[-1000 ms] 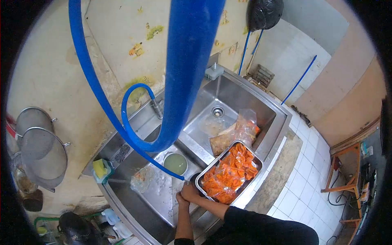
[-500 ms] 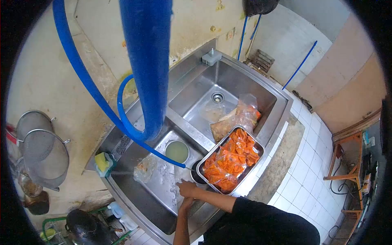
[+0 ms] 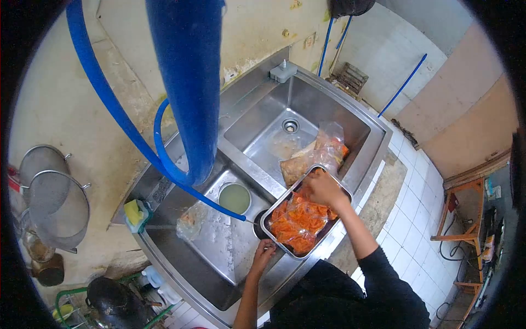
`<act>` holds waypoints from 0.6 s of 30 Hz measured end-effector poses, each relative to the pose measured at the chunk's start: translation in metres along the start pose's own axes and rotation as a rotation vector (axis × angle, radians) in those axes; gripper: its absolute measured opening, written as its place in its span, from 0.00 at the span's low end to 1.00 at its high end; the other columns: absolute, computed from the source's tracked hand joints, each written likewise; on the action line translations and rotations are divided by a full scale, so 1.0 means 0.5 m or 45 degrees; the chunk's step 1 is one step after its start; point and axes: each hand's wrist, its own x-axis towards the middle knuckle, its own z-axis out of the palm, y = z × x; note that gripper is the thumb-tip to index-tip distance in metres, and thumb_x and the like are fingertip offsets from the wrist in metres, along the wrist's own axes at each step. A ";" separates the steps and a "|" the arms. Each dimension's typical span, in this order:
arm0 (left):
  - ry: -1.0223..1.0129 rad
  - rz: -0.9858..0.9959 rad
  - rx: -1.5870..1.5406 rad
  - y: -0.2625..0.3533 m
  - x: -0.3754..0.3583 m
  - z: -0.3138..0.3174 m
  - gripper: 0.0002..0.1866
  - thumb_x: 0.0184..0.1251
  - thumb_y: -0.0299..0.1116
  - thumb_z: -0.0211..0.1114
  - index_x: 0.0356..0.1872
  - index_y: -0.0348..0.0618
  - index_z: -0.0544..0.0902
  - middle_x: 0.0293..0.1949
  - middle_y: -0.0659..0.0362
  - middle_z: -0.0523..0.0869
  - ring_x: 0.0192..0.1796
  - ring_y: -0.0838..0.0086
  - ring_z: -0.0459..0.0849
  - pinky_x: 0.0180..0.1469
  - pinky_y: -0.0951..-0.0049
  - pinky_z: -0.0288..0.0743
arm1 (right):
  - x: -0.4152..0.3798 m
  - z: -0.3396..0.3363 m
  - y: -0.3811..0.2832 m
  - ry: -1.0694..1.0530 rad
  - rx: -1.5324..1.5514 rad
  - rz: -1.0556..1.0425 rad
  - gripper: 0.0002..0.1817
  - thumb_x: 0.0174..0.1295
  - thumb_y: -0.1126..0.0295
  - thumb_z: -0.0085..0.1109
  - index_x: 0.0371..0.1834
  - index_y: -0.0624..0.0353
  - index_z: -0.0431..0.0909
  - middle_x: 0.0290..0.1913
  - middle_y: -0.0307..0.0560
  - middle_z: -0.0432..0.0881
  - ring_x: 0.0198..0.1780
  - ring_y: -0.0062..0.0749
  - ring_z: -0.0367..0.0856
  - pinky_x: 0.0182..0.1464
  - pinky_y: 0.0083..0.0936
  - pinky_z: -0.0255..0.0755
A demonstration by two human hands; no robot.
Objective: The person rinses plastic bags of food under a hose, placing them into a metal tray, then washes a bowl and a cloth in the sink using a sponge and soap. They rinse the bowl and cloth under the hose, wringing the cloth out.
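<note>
A steel tray (image 3: pixel 267 218) of orange-filled plastic packets (image 3: pixel 296 222) sits across the sink edge and divider. My right hand (image 3: pixel 324 191) reaches down into its far end, fingers bent over an orange packet and partly hidden by it. Just outside the tray's near left corner, my left hand (image 3: pixel 265 253) hovers over the left basin with loosely curled fingers and nothing visible in it. Close by, a dark round container (image 3: pixel 259 226) stands partly under the tray, with the end of a blue hose (image 3: pixel 230 213) over it.
A pot of cloudy liquid (image 3: pixel 235 198) and a crumpled clear bag (image 3: pixel 190 222) are in the left basin. A larger plastic bag (image 3: pixel 307 162) lies in the right basin (image 3: pixel 263 129). A sponge (image 3: pixel 135 213) rests on the left corner; strainers (image 3: pixel 57 205) hang on the wall.
My hands have parted from over the left basin. The right hand has moved up and right into the tray; the left stays near its corner. The packets have shifted slightly.
</note>
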 end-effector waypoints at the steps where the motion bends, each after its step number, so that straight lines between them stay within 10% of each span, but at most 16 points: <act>1: -0.001 0.001 0.000 0.006 -0.002 -0.001 0.14 0.56 0.35 0.55 0.43 0.43 0.71 0.37 0.59 0.75 0.37 0.74 0.75 0.41 0.74 0.69 | -0.003 -0.005 0.029 -0.108 -0.017 0.028 0.20 0.38 0.68 0.58 0.39 0.59 0.77 0.40 0.56 0.78 0.53 0.47 0.69 0.56 0.43 0.62; 18: 0.326 0.119 0.015 0.063 -0.013 -0.065 0.14 0.63 0.39 0.47 0.45 0.45 0.74 0.35 0.61 0.76 0.38 0.76 0.76 0.41 0.75 0.68 | -0.001 -0.113 -0.055 -0.219 1.156 -0.311 0.12 0.50 0.71 0.62 0.37 0.60 0.76 0.36 0.41 0.78 0.41 0.27 0.74 0.45 0.25 0.67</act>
